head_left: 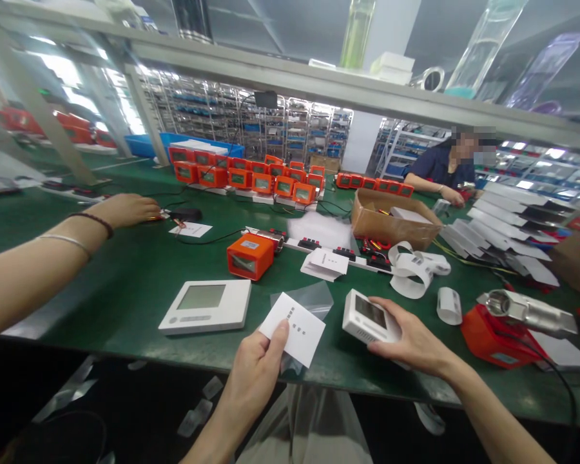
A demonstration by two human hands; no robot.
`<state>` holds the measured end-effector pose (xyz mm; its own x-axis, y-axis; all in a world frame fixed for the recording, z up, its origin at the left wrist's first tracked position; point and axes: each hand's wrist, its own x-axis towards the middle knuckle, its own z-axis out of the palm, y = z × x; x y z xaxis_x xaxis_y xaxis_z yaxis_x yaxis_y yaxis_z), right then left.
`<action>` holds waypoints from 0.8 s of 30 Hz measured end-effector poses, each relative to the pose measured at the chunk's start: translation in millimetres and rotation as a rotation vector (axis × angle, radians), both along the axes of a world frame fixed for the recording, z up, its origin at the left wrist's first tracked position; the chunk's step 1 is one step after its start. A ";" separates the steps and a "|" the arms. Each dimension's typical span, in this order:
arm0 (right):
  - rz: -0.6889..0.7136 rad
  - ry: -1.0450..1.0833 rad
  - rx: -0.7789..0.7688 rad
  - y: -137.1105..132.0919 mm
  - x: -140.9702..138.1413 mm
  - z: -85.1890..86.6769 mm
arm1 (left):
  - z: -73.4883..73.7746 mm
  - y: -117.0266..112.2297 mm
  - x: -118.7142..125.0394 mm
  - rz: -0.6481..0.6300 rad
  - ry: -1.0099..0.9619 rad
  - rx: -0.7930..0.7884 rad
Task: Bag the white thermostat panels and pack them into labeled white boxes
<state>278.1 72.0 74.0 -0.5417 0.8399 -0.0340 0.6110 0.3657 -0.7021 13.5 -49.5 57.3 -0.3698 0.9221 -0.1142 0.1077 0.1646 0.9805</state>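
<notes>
My left hand (256, 367) pinches a white printed leaflet (296, 332) with the thumb on top. Behind the leaflet a clear plastic bag (319, 298) shows, and part of it hangs below; I cannot tell how firmly the fingers grip it. In my right hand (410, 335) is a small white box-like device with a dark display (367, 316), tilted at the table's front edge. A larger white display unit (207, 308) lies flat to the left of my left hand. Beyond it sits an orange meter with a window (250, 256).
A co-worker's arm (96, 222) reaches in from the left. Behind are a leaflet stack (326, 263), a cardboard box (391, 219) and rows of orange meters (251, 177). At right are a label roll (410, 274) and a metal valve body (526, 312). Another person (444, 164) sits across.
</notes>
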 end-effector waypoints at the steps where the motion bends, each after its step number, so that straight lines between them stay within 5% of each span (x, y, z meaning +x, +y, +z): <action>1: -0.018 0.131 -0.112 0.5 2.5 1.2 | 0.5 0.7 1.7 -0.011 0.012 0.003; 5: -0.082 0.646 -0.583 1.8 8.7 -0.5 | 3.1 2.7 10.8 -0.061 0.077 0.041; 10: -0.061 0.786 -0.629 -8.6 -14.4 4.3 | 8.2 5.0 24.0 -0.098 0.159 0.075; 15: 0.144 0.620 -0.356 -31.5 -56.9 23.8 | 11.7 8.2 33.2 -0.138 0.154 0.081; 19: 0.122 0.298 0.047 -47.1 -76.6 24.8 | 12.0 5.5 25.5 -0.233 0.008 0.153; 24: 0.166 0.098 0.420 -55.6 -84.7 16.9 | 9.9 0.4 6.2 -0.526 -0.369 0.163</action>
